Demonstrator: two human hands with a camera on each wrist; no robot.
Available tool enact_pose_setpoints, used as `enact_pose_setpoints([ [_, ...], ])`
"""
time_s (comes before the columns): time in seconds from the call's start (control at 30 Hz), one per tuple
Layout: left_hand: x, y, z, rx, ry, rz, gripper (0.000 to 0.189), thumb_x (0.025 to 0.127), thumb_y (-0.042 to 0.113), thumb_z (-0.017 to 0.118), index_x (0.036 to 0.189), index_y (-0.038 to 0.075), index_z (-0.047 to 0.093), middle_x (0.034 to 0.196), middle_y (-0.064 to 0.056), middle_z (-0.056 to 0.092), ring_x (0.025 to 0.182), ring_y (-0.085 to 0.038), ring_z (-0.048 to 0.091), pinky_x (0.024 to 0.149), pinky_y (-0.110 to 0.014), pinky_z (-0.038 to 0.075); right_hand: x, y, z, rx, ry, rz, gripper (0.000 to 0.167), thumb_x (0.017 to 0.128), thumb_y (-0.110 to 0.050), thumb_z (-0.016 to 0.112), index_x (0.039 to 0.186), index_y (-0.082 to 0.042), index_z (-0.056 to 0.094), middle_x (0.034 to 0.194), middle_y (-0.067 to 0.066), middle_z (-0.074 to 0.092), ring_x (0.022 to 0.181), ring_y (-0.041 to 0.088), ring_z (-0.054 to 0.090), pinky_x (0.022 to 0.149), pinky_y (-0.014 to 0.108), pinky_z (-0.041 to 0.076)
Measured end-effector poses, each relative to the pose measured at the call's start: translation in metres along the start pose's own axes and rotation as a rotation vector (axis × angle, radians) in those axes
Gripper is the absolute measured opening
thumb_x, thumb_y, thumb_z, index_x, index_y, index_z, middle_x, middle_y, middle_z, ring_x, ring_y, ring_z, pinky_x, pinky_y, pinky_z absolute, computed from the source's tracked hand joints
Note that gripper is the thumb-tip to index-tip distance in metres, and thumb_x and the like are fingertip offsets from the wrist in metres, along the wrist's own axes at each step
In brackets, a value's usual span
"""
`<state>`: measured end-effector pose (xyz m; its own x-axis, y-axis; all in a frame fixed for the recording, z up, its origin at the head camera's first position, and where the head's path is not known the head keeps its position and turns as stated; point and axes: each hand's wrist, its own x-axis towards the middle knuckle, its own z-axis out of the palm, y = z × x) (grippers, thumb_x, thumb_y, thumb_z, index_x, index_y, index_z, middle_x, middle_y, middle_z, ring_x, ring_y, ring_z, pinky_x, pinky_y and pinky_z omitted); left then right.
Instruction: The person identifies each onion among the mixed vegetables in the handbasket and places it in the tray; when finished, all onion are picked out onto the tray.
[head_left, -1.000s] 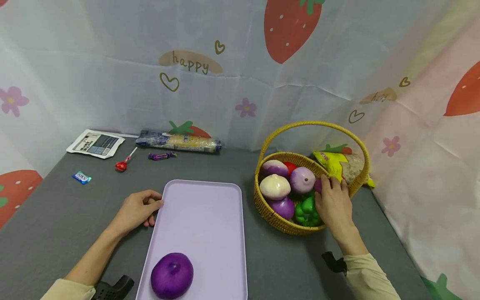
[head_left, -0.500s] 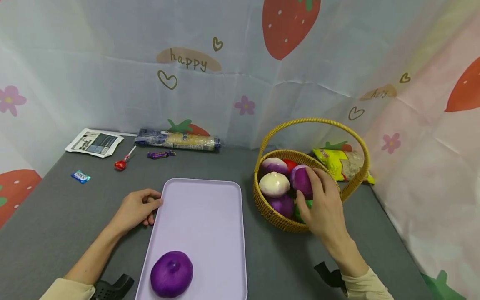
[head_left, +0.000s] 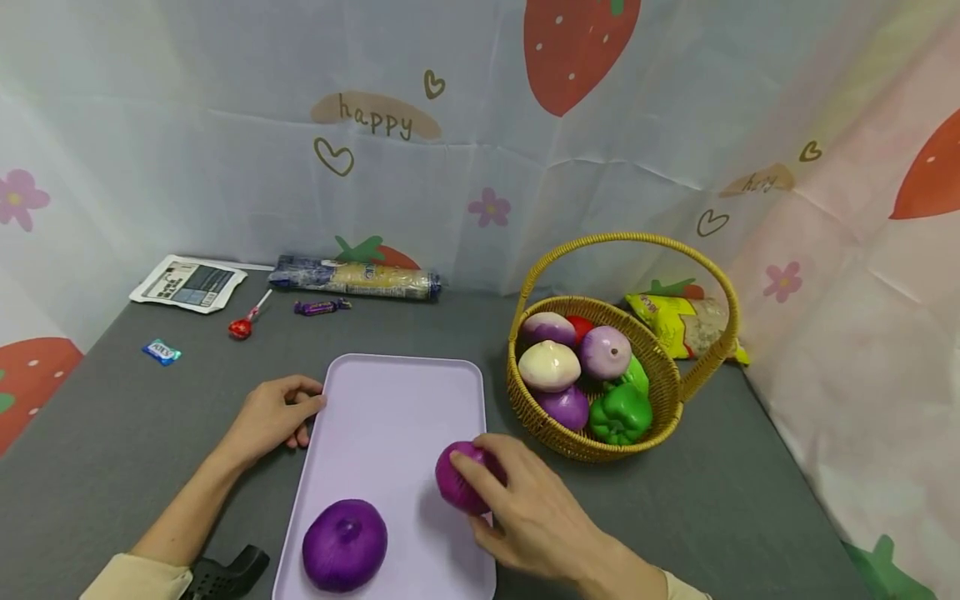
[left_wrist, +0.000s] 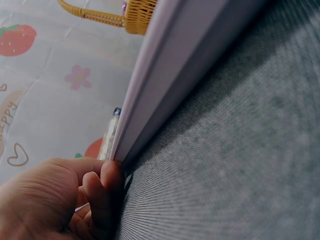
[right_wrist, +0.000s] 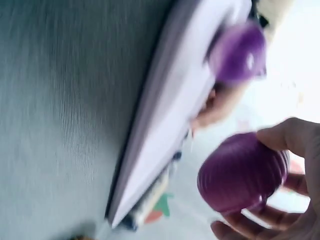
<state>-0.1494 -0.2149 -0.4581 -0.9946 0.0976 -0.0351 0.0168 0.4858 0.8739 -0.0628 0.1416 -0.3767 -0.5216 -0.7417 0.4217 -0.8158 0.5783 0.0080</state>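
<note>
In the head view my right hand (head_left: 536, 512) holds a small purple onion (head_left: 461, 479) between thumb and fingers, above the right side of the lilac tray (head_left: 405, 400). The right wrist view shows the ridged skin of this onion (right_wrist: 240, 172) and the fingers curled around it, apart from the tray. A larger purple onion (head_left: 345, 546) lies at the tray's near left. My left hand (head_left: 273, 417) pinches the tray's left rim, its other fingers curled under. To the right stands a yellow wicker basket (head_left: 528, 421) with a tall handle.
Inside the basket are several purple and white onions (head_left: 550, 367), green peppers (head_left: 621, 414) and something red (head_left: 580, 327). A yellow bag (head_left: 675, 325) lies behind it. Along the back left are a long packet (head_left: 356, 279), a white pouch (head_left: 187, 285), a lollipop (head_left: 242, 328) and small candies (head_left: 322, 307).
My right hand has lifted the small purple onion out of the basket and carried it left and nearer, over the tray. The left hand has stayed at the tray's rim.
</note>
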Motion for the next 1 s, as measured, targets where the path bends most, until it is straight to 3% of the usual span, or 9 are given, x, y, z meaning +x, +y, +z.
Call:
enact_pose_setpoints([
  [0.1, 0.0, 0.0, 0.001, -0.007, 0.002, 0.007, 0.03, 0.095, 0.017, 0.062, 0.115, -0.005, 0.062, 0.069, -0.007, 0.062, 0.046, -0.011, 0.058, 0.043, -0.03, 0.051, -0.001, -0.013, 0.007, 0.028, -0.142, -0.077, 0.067, 0.077, -0.031, 0.081, 0.135, -0.022, 0.049, 0.129, 0.007, 0.051, 0.116, 0.018, 0.054, 0.093, 0.033, 0.055],
  [0.13, 0.0, -0.001, 0.001, -0.009, 0.002, 0.009, 0.03, 0.095, 0.017, 0.062, 0.115, -0.005, 0.062, 0.069, -0.007, 0.062, 0.046, -0.011, 0.058, 0.043, -0.03, 0.051, -0.001, -0.016, 0.01, 0.024, -0.155, -0.111, 0.063, 0.079, -0.031, 0.079, 0.134, -0.022, 0.049, 0.129, 0.006, 0.051, 0.115, 0.018, 0.054, 0.092, 0.033, 0.055],
  [0.27, -0.001, -0.001, 0.001, -0.012, 0.001, 0.005, 0.031, 0.095, 0.017, 0.062, 0.115, -0.005, 0.061, 0.069, -0.008, 0.062, 0.046, -0.011, 0.058, 0.043, -0.03, 0.051, -0.001, -0.024, 0.021, -0.018, -0.095, -0.232, 0.047, 0.085, -0.026, 0.072, 0.128, -0.023, 0.054, 0.123, 0.004, 0.053, 0.109, 0.017, 0.056, 0.087, 0.03, 0.054],
  [0.37, -0.001, -0.001, 0.001, -0.016, -0.003, -0.001, 0.031, 0.095, 0.018, 0.062, 0.116, -0.006, 0.061, 0.069, -0.008, 0.062, 0.046, -0.011, 0.058, 0.044, -0.03, 0.051, -0.001, -0.028, 0.027, -0.044, -0.051, -0.275, 0.038, 0.089, -0.026, 0.066, 0.126, -0.022, 0.055, 0.12, 0.005, 0.053, 0.106, 0.017, 0.057, 0.086, 0.029, 0.053],
  [0.5, -0.002, 0.0, 0.001, -0.016, -0.005, -0.006, 0.032, 0.095, 0.018, 0.062, 0.116, -0.005, 0.061, 0.07, -0.008, 0.062, 0.047, -0.011, 0.058, 0.044, -0.03, 0.051, -0.003, -0.031, 0.031, -0.028, -0.078, -0.283, 0.034, 0.095, -0.031, 0.059, 0.127, -0.021, 0.054, 0.122, 0.005, 0.052, 0.107, 0.016, 0.056, 0.088, 0.029, 0.053],
  [0.7, -0.002, 0.001, -0.001, -0.015, -0.009, -0.009, 0.033, 0.095, 0.019, 0.062, 0.117, -0.005, 0.061, 0.071, -0.008, 0.062, 0.047, -0.011, 0.058, 0.045, -0.029, 0.051, -0.004, -0.035, 0.031, 0.027, -0.205, -0.246, 0.044, 0.097, -0.052, 0.049, 0.131, -0.024, 0.048, 0.128, 0.003, 0.048, 0.114, 0.014, 0.051, 0.093, 0.028, 0.05],
  [1.0, -0.001, 0.002, -0.001, -0.006, -0.01, -0.007, 0.032, 0.095, 0.02, 0.062, 0.117, -0.004, 0.061, 0.07, -0.008, 0.062, 0.048, -0.011, 0.059, 0.045, -0.029, 0.051, -0.004, -0.033, 0.026, 0.088, -0.355, -0.206, 0.045, 0.1, -0.049, 0.046, 0.139, -0.027, 0.04, 0.14, 0.004, 0.043, 0.127, 0.017, 0.048, 0.098, 0.031, 0.05],
])
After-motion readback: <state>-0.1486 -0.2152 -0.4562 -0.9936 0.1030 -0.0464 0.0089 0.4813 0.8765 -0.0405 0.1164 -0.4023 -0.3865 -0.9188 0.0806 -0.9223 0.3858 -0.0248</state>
